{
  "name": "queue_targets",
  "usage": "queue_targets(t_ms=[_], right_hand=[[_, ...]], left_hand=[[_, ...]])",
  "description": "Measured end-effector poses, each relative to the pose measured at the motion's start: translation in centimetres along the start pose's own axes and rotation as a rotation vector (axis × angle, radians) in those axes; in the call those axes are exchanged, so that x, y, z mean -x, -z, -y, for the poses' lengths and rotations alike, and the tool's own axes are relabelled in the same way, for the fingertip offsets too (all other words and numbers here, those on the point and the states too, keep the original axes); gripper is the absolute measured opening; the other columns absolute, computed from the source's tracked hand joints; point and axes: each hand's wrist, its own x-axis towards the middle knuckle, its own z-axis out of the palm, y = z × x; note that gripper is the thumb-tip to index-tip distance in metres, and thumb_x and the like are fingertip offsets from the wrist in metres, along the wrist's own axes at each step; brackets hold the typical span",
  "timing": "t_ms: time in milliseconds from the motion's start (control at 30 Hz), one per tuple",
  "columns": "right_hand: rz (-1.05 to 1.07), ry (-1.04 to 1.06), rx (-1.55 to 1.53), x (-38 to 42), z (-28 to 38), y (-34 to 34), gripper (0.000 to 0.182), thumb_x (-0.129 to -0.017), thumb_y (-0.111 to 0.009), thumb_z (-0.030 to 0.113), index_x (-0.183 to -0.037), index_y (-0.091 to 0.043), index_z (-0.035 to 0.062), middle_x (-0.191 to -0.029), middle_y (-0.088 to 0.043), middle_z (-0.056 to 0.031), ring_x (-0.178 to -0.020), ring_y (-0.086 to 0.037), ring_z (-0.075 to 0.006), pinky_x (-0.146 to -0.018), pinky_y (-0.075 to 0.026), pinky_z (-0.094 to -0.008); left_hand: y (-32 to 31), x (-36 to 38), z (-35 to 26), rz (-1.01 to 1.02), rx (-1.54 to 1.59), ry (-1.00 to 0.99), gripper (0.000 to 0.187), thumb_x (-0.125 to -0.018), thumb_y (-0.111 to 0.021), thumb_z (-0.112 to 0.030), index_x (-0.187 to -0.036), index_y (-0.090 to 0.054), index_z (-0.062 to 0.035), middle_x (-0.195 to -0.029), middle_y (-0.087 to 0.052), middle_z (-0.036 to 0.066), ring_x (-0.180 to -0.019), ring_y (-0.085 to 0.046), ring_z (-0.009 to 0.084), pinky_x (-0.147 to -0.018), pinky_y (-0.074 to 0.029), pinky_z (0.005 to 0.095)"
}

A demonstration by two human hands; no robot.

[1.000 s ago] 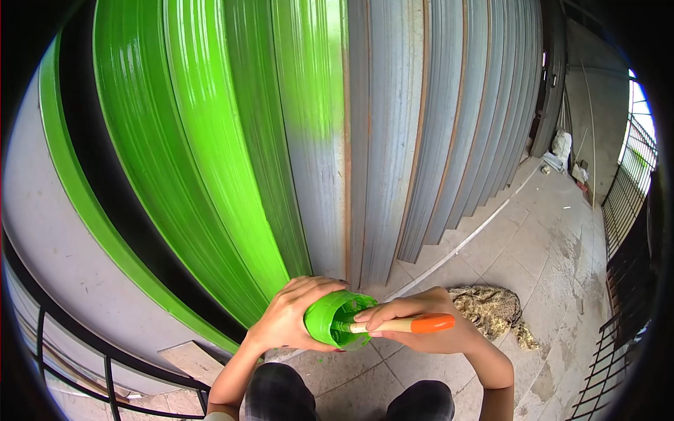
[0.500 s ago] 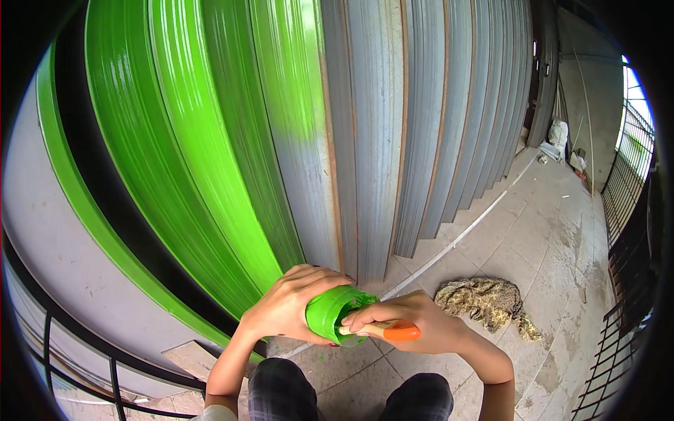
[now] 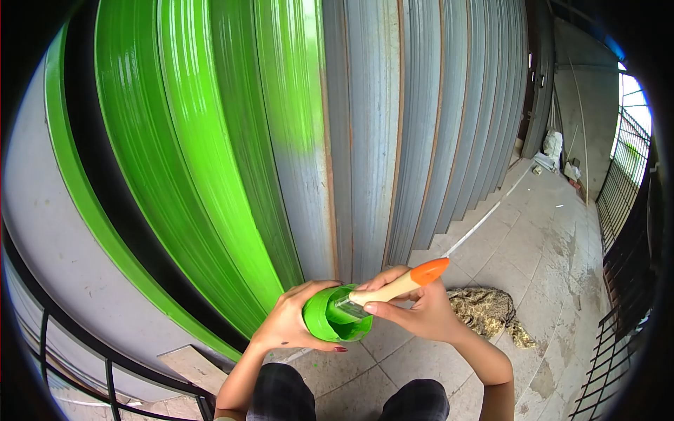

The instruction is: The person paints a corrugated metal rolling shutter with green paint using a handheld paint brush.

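My left hand is wrapped round a small tub of green paint, its opening tilted toward me. In my right hand is a paintbrush with a pale handle and an orange end. The brush's head reaches into the tub, and its bristle tips are hidden inside. Beyond my hands stands a folding metal shutter. Its left panels are coated glossy green, one panel is green only in its upper part, and those to the right are bare grey with rusty edges.
A crumpled patterned cloth lies on the tiled floor to the right. Black railings curve along the lower left, beside a small board. A barred gate stands at the far right, and white bags sit at the back.
The paintbrush has swung up, its orange end now pointing to the upper right, and more of its head shows. My left hand has shifted slightly with the tub, which stays in its grip.
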Motion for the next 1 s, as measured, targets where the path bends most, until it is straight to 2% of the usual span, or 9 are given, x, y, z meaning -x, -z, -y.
queue_targets(t_ms=[67,200,467,567,667,733,800,900,1000], right_hand=[[-0.117,-0.076,-0.222,-0.1,-0.6,-0.4,0.024,-0.088,-0.069,0.003,-0.109,-0.058,-0.0045,-0.104,-0.069,-0.0127,-0.093,-0.068,-0.0159,-0.076,-0.058,-0.0275],[-0.213,-0.417,-0.383,-0.7,-2.2,-0.4,0.028,-0.085,-0.072,0.003,-0.108,-0.057,0.0034,-0.102,-0.07,-0.0114,-0.086,-0.069,-0.0158,-0.073,-0.058,-0.0271],[-0.316,-0.53,-0.619,-2.0,-3.6,-0.9,0.025,-0.089,-0.067,0.004,-0.111,-0.056,0.0027,-0.104,-0.069,-0.014,-0.094,-0.07,-0.0212,-0.079,-0.06,-0.0336],[-0.349,-0.473,-0.588,-3.8,-2.4,-1.0,0.025,-0.089,-0.067,0.004,-0.112,-0.056,0.0026,-0.105,-0.068,-0.0143,-0.093,-0.07,-0.0208,-0.078,-0.061,-0.0331],[-0.417,-0.193,-0.271,-7.7,-0.6,-0.4,0.024,-0.089,-0.069,0.005,-0.11,-0.058,0.0029,-0.1,-0.071,-0.0112,-0.086,-0.069,-0.0146,-0.073,-0.058,-0.0273],[-0.362,0.21,-0.083,-11.6,0.4,-0.4,0.023,-0.089,-0.069,0.003,-0.109,-0.058,0.0005,-0.099,-0.071,-0.0127,-0.087,-0.068,-0.0129,-0.075,-0.057,-0.0259],[-0.374,0.413,0.115,-15.4,1.7,-1.6,0.02,-0.089,-0.068,0.003,-0.107,-0.061,-0.0034,-0.096,-0.071,-0.014,-0.083,-0.069,-0.0131,-0.074,-0.056,-0.0254],[-0.271,0.424,0.48,-19.6,1.4,-2.6,0.02,-0.088,-0.068,0.004,-0.105,-0.063,-0.0044,-0.085,-0.072,-0.0126,-0.074,-0.07,-0.0137,-0.069,-0.056,-0.0248],[-0.198,0.366,0.638,-21.8,-0.9,-2.9,0.018,-0.088,-0.067,0.002,-0.102,-0.062,-0.0089,-0.097,-0.072,-0.0158,-0.087,-0.071,-0.0185,-0.076,-0.06,-0.0296]], left_hand=[[-0.8,0.5,0.0,-0.094,0.039,0.046,0.09,-0.051,-0.094,-0.033,-0.126,-0.056,-0.0025,-0.117,-0.065,0.015,-0.106,-0.065,0.03,-0.094,-0.051,0.0399],[-1.6,1.3,0.1,-0.252,0.033,0.178,0.091,-0.049,-0.094,-0.036,-0.125,-0.057,-0.0004,-0.117,-0.066,0.015,-0.107,-0.065,0.0294,-0.094,-0.051,0.0383],[-1.9,2.4,1.9,-0.377,-0.049,0.235,0.098,-0.045,-0.095,-0.041,-0.121,-0.056,0.0083,-0.11,-0.068,0.021,-0.101,-0.069,0.0291,-0.092,-0.052,0.0374],[-2.3,3.3,3.3,-0.437,0.011,0.29,0.092,-0.05,-0.093,-0.04,-0.123,-0.057,0.0032,-0.114,-0.067,0.018,-0.103,-0.068,0.0287,-0.091,-0.053,0.0386],[-2.8,3.8,4.7,-0.515,0.117,0.284,0.09,-0.05,-0.093,-0.041,-0.12,-0.058,0.0048,-0.109,-0.069,0.018,-0.099,-0.069,0.0277,-0.088,-0.054,0.0377],[-3.6,4.3,5.0,-0.56,0.14,0.268,0.089,-0.051,-0.094,-0.04,-0.118,-0.059,0.0051,-0.106,-0.07,0.017,-0.097,-0.07,0.0265,-0.087,-0.054,0.0368],[-4.0,4.4,5.0,-0.58,0.179,0.254,0.087,-0.051,-0.094,-0.04,-0.117,-0.06,0.0053,-0.104,-0.071,0.017,-0.096,-0.07,0.0253,-0.086,-0.055,0.0361],[-4.0,4.8,4.6,-0.564,0.26,0.236,0.086,-0.052,-0.094,-0.039,-0.117,-0.06,0.0055,-0.104,-0.071,0.016,-0.095,-0.07,0.0243,-0.085,-0.055,0.0355],[-3.8,5.3,4.5,-0.544,0.301,0.218,0.084,-0.052,-0.094,-0.038,-0.116,-0.06,0.0051,-0.103,-0.071,0.015,-0.094,-0.07,0.0245,-0.084,-0.055,0.0354]])
